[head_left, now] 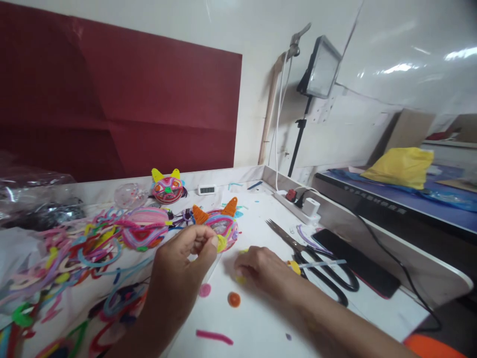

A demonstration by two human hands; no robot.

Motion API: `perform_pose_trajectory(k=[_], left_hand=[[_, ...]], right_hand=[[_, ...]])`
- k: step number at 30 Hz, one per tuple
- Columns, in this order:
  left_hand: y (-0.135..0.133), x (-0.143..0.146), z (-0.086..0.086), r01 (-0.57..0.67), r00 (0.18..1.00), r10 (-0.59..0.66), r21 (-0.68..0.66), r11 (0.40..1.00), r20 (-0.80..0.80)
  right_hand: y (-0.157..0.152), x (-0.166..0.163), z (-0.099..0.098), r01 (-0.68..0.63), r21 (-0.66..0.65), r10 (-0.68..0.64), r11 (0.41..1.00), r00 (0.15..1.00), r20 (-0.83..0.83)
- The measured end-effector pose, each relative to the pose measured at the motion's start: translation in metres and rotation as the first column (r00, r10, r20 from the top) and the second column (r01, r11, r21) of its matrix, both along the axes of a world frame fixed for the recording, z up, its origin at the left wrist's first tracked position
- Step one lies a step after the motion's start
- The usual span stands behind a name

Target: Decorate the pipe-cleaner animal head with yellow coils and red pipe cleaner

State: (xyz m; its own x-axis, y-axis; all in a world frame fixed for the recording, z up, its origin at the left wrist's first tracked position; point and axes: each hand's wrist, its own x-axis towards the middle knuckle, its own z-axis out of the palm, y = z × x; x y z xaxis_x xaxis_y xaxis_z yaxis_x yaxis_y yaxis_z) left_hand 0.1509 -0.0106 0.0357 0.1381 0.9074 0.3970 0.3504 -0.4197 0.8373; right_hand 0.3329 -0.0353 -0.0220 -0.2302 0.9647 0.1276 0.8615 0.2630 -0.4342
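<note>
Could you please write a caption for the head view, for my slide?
Left hand pinching a yellow piece by an orange-eared craft face; right hand near black-handled scissors on a white tabletop.

Dark red sheet (167, 109) on the white wall (255, 25). Floodlight (324, 67) up on a black stand (298, 144). Small white digital clock (206, 190) at the back. Right side: power strip (288, 203) with white charger (310, 206) plugged in, phone (357, 263) lying near it, screen dark. Yellow bag (398, 168) far right.
</note>
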Motion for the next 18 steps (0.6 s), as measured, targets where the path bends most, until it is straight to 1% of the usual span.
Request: perform_pose_trajectory(k=[3,6,8,11,15,18], left_hand=[[0.0,0.0,0.0,0.0,1.0,0.0,-0.006,1.0,-0.01],[0.001,0.001,-0.001,0.004,1.0,-0.004,-0.022,1.0,0.001],[0.001,0.001,-0.001,0.002,1.0,-0.002,-0.033,0.999,0.002],[0.001,0.002,-0.002,0.003,1.0,-0.003,-0.04,0.999,0.0],[0.0,0.003,-0.003,0.016,1.0,-0.015,-0.06,0.998,0.013],[0.001,0.005,-0.006,0.023,0.999,-0.021,-0.063,0.998,0.029]], right_hand=[[0.015,0.019,0.001,0.03,-0.019,-0.029,0.999,0.999,0.043],[0.029,0.033,-0.001,0.145,-0.042,-0.139,0.988,0.982,0.131],[0.035,0.037,-0.004,0.212,-0.083,-0.194,0.974,0.962,0.191],[0.041,0.036,-0.011,0.245,-0.148,-0.207,0.958,0.951,0.231],[0.044,0.034,-0.013,0.23,-0.208,-0.197,0.951,0.966,0.167],[0.042,0.036,-0.011,0.213,-0.231,-0.212,0.949,0.977,0.03]])
